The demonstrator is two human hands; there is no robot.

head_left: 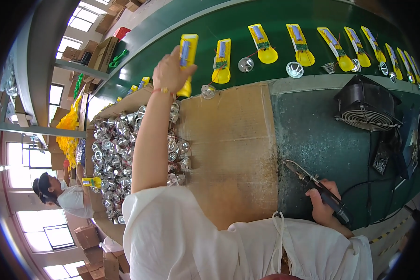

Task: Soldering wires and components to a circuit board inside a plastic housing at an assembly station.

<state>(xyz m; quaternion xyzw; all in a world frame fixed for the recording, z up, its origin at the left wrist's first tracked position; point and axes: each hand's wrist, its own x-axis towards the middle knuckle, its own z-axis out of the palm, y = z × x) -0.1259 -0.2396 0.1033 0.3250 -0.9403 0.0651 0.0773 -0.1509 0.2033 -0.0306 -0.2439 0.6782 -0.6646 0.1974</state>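
Presently, I see the person's left hand (169, 72) grasping a long yellow plastic casing (185, 49) over the glossy green counter (238, 28), near a row of similar casings (223, 63). The right hand (321, 203) is closed around a black-handled soldering iron (333, 204), whose metal tip is just beside the brown cardboard sheet (228, 149).

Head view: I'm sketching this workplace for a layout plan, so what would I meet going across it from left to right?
Co-worker → reflector pile → cardboard sheet → soldering iron → fan.
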